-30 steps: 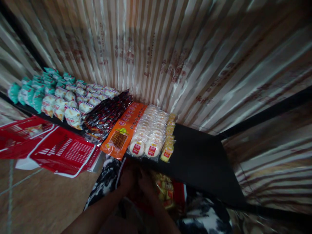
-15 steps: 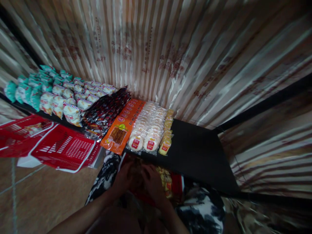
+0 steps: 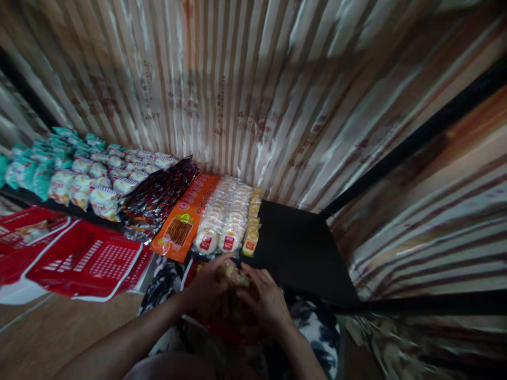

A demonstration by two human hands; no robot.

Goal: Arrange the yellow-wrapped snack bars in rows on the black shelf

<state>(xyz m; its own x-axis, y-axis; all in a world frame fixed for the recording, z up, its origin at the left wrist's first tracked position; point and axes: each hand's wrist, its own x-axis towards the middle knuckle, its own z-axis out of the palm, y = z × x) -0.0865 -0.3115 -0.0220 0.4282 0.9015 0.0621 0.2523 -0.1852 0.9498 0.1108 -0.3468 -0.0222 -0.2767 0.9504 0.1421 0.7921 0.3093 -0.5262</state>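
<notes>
Over my lap, a small bunch of yellowish wrapped snack packets (image 3: 236, 275) is held between my two hands. My left hand (image 3: 206, 284) grips the bunch from the left side, while my right hand (image 3: 266, 296) curls round it from the right with bent fingers. Beneath them lies a red package (image 3: 189, 270) with more packets in its dark interior; details there are too dim to make out. Just beyond my hands, yellow wrapped crackers (image 3: 251, 240) form a short row on the black shelf (image 3: 304, 253), beside two rows of round white rice crackers (image 3: 231, 237).
Left of the rice crackers lie an orange snack bag (image 3: 178, 232), dark shiny packets (image 3: 158, 198), white packets (image 3: 105, 200) and green packets (image 3: 26, 171). Large red bags (image 3: 87, 258) hang at the shelf's left front. A striped curtain (image 3: 222, 95) and black bars (image 3: 396, 163) surround the shelf.
My hands have risen out of the red package with a bunch of packets between them. The camera view has shifted, so the shelf goods appear farther left and lower.
</notes>
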